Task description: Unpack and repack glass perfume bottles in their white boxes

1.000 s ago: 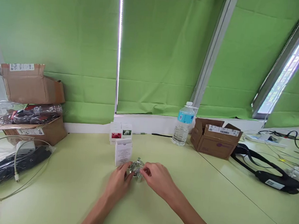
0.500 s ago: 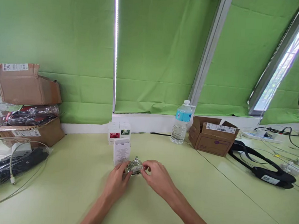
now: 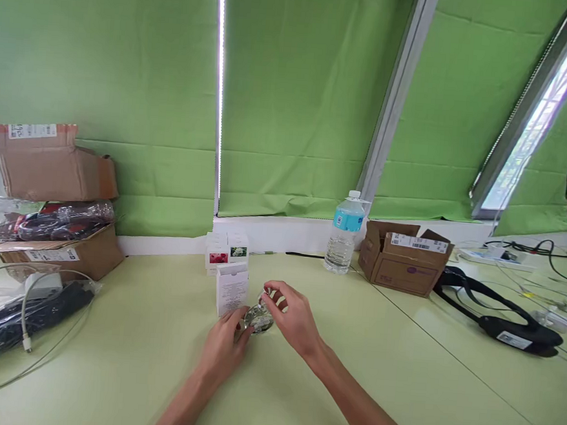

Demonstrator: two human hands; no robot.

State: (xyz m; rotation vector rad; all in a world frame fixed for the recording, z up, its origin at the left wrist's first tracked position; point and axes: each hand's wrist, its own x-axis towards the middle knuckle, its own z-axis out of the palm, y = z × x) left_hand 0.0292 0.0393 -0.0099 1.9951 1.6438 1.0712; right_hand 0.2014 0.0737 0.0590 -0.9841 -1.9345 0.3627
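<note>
Now the knob (image 3: 263, 296) of the shiny dome (image 3: 259, 319) is pinched from above between the thumb and fingers of the right hand (image 3: 294, 315); half a second ago, that hand was placed lower, at the dome's right rim. By this shift the right rim is left bare. The dome's left rim is still held between the thumb and fingers of the left hand (image 3: 226, 337), whose position is hardly changed. Whether the dome is fully rested on the table (image 3: 270, 399) or slightly lifted cannot be told.

The dome is kept near the middle of the table, just to the right and near side of the front white box (image 3: 232, 291). Behind it, more white boxes (image 3: 227, 247) are grouped; farther right, the bottle (image 3: 340, 242) and the carton (image 3: 403, 263) are seen, unmoved since the earlier view.
</note>
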